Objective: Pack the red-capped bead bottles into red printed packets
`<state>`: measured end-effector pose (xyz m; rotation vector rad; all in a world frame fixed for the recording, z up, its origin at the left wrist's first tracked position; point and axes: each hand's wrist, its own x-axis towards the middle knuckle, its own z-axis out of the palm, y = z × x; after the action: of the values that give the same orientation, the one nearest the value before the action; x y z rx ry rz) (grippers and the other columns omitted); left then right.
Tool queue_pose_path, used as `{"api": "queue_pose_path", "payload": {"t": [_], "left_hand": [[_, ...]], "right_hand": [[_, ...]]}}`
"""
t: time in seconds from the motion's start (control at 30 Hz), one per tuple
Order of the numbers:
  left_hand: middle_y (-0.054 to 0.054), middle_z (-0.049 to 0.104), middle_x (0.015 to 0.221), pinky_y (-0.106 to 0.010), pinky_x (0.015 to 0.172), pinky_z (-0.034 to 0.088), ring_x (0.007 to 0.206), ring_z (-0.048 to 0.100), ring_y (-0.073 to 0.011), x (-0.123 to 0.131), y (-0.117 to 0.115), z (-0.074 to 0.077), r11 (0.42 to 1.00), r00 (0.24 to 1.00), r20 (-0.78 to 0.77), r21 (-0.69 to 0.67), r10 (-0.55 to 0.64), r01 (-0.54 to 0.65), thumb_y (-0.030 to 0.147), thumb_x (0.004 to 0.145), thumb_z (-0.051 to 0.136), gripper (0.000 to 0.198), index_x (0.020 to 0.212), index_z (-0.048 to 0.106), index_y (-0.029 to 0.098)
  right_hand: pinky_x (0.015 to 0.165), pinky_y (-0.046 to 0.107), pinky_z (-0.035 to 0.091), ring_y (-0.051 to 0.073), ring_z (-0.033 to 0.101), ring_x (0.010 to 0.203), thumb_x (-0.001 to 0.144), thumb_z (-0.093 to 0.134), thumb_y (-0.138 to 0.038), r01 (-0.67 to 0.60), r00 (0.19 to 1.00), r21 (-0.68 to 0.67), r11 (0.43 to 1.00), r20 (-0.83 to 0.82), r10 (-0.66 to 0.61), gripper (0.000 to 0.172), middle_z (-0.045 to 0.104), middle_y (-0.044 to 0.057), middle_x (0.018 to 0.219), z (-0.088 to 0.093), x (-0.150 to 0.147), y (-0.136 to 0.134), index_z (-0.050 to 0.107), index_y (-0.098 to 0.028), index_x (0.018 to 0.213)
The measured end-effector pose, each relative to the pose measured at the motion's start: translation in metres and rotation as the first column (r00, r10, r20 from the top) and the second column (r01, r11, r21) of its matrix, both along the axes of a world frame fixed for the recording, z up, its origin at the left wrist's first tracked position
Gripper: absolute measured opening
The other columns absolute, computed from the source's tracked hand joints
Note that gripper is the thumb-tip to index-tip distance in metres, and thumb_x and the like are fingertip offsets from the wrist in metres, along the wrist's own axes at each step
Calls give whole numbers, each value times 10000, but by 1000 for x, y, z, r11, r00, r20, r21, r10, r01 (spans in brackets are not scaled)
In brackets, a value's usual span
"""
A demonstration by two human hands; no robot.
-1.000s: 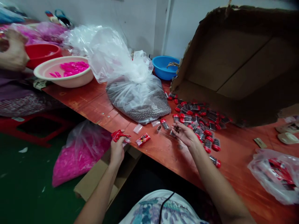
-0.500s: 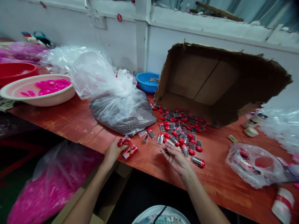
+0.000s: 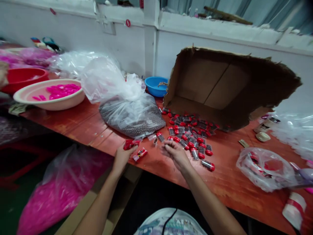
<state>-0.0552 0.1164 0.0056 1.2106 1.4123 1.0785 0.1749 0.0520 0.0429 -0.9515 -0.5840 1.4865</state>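
Note:
My left hand (image 3: pixel 123 157), near the table's front edge, is closed on a small red printed packet (image 3: pixel 132 144). Just to its right lies a second red packet (image 3: pixel 140 155), flat on the table. My right hand (image 3: pixel 176 154) is raised slightly over the table, its fingers pinched together; whatever is between them is blurred. Between the hands stands a small clear container (image 3: pixel 155 141) with something brown in it. Close beyond my right hand spreads a pile of small clear bottles (image 3: pixel 193 142) with red caps and dark beads inside; one such bottle (image 3: pixel 207 165) lies apart.
A tied clear bag (image 3: pixel 133 116) of dark beads sits behind the hands. A torn cardboard box (image 3: pixel 220 81) lies on its side over the pile. Basins, including a pale one (image 3: pixel 49 103), stand left. A plastic bag (image 3: pixel 266 169) lies right. Another person's hand (image 3: pixel 3 74) shows far left.
My right hand has moved left and slightly up, away from the bottles towards the small container. My left hand still holds its packet, slightly higher. The view has shifted a little; another person's hand has appeared.

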Motion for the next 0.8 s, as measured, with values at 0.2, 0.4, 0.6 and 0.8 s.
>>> {"api": "queue_pose_path", "payload": {"t": [0.2,0.4,0.6,0.8], "left_hand": [[2,620,584,-208,442,342,479,489,-107,61,-51,15,985,967,218,-80,-135,156,319,552,794,285,751,700,137],[6,593,536,-197,376,303,410,422,-79,98,-75,3,964,905,395,-139,-156,227,338,568,794,282,725,696,126],[-28,626,566,-198,387,335,452,482,-98,114,-77,6,947,848,509,-176,-147,270,305,548,808,282,722,707,108],[-38,644,611,-192,416,365,516,516,-109,115,-77,8,946,829,515,-101,-215,309,264,582,790,271,793,718,112]], "right_hand": [[875,320,475,152,625,880,790,616,-255,-8,910,282,959,399,-109,131,674,7,880,11,-15,10,647,-216,912],[877,320,455,166,608,932,853,524,-278,-81,745,305,949,651,-146,176,670,22,946,-1,-1,-13,643,-215,966],[986,375,413,195,560,1115,907,468,-365,-101,756,249,963,649,-89,312,635,41,1163,-8,18,-32,615,-253,1158],[1051,394,368,195,507,1214,836,603,-318,-195,833,262,945,553,19,480,570,36,1289,-6,28,-36,497,-302,1304]]}}
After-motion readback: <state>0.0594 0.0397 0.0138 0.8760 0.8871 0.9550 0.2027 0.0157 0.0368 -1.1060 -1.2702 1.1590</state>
